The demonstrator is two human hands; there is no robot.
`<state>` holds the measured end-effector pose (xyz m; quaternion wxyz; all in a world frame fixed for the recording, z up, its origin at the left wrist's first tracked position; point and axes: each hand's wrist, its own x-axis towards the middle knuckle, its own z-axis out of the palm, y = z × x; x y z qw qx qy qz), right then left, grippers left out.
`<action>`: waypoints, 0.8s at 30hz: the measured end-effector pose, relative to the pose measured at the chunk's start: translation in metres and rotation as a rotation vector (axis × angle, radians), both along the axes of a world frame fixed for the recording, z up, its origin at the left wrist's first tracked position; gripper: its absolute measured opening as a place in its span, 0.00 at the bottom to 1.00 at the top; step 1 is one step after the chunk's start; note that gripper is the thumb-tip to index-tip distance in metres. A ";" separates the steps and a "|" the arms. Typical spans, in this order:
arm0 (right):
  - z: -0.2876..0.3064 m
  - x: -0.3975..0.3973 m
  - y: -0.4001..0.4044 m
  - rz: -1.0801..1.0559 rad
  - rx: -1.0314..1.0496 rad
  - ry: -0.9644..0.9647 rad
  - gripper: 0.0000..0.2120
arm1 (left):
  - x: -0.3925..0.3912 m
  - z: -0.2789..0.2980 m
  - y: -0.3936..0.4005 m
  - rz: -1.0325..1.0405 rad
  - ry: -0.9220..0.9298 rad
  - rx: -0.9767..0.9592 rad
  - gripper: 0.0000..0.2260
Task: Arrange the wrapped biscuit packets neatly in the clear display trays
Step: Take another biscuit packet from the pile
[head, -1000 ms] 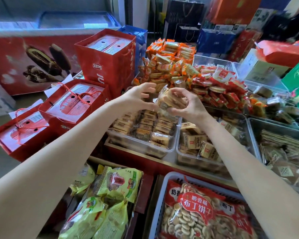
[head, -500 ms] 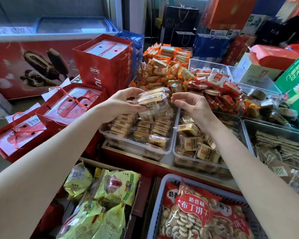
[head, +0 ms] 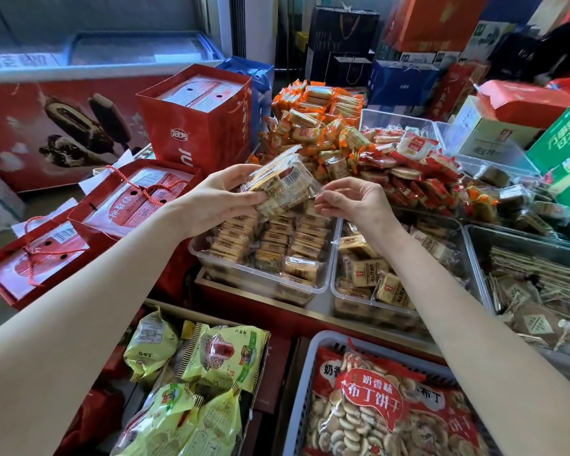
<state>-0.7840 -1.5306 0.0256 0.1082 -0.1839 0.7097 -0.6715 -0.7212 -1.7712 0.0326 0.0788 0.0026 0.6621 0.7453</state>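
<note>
The left hand grips a handful of clear-wrapped biscuit packets, thumb on top and fingers curled beneath. The bundle's long axis runs from that hand toward the upper right, barcode face up, and it hangs in the air over the far end of the left clear tray. The right hand is just beside the bundle's right end, thumb and forefinger pinching the loose wrapper edge there, the other fingers loosely curled.

The left clear tray holds tan biscuit packets in tidy rows, filled close to its rim. Touching its right wall, the middle clear tray holds similar packets lying jumbled at mixed angles. Beyond the left clear tray rises a heap of orange-wrapped packets, with red-wrapped packets to the right of that heap. Left of the tray stand red gift boxes.
</note>
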 end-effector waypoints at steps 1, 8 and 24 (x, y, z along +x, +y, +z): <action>0.001 -0.001 -0.001 0.010 -0.036 -0.033 0.05 | -0.001 0.000 0.001 -0.013 -0.007 -0.009 0.35; 0.005 -0.004 -0.007 -0.074 0.119 0.116 0.04 | -0.001 -0.001 0.010 -0.047 0.034 -0.371 0.26; -0.006 -0.006 -0.010 -0.188 0.372 0.450 0.06 | -0.004 -0.001 0.020 -0.040 0.056 -0.469 0.24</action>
